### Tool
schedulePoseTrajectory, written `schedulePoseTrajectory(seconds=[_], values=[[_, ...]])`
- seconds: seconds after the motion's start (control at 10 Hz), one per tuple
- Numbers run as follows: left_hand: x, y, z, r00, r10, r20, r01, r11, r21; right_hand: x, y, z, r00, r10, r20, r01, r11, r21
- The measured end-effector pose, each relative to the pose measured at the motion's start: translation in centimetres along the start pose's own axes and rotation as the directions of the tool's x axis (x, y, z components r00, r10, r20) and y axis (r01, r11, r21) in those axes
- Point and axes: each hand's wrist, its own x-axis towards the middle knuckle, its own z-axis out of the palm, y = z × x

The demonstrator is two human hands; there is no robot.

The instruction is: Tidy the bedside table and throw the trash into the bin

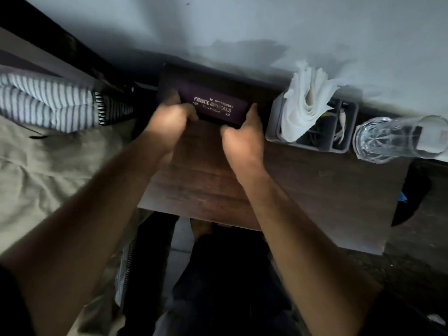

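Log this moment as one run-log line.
left hand: gripping dark purple rectangular spectacle case | right hand: gripping case | case: over brown wooden bedside table | white tissue: in grey plastic organiser

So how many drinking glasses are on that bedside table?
1. A single clear cut-pattern glass stands at the table's far right corner, just right of the grey organizer holding the white tissue. Nothing suggests another, though the arms hide part of the tabletop.

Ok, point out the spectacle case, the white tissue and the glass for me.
spectacle case (219,110): head view, on the printed lid between both hands.
white tissue (304,103): head view, on its bunched middle above the grey organizer.
glass (388,139): head view, on its clear side wall.
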Motion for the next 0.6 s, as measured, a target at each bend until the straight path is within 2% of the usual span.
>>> schedulePoseTrajectory(seconds=[0.3, 0.4, 0.5, 0.6], values=[[-0.2, -0.8, 0.2, 0.998, 0.065, 0.023, -0.063, 0.996, -0.061, 1.0, 1.1, 0.0, 1.0, -0.025, -0.006, 0.024, 0.996, -0.082], [0.2, -1.0, 0.1, 0.999, 0.048, -0.001, -0.048, 0.999, -0.026, 0.8, 1.1, -0.1, 1.0, -0.02, 0.003, 0.02, 0.994, -0.108], [0.1, -1.3, 0.5, 0.994, 0.086, -0.064, -0.079, 0.991, 0.104, 0.4, 1.1, -0.5, 0.999, -0.052, 0.017, 0.053, 0.995, -0.083], [-1.4, -1.2, 1.5, 0.981, 0.184, -0.065, -0.174, 0.976, 0.133, -0.9, 0.8, -1.1, 0.993, -0.119, 0.019, 0.12, 0.988, -0.101]])
